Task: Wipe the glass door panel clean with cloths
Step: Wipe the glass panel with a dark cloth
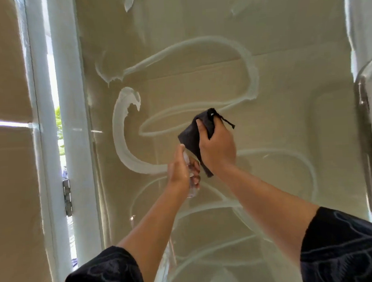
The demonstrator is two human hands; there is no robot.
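Both arms reach up to the glass door (199, 75). The right hand (217, 149) clamps its fingers on a black cloth (190, 138); the left hand (179, 169) curls its fingers round a clear bottle (192, 189).

One head-worn wide-angle view faces forward, close to the glass door panel (197, 54), with both forearms reaching up from below.
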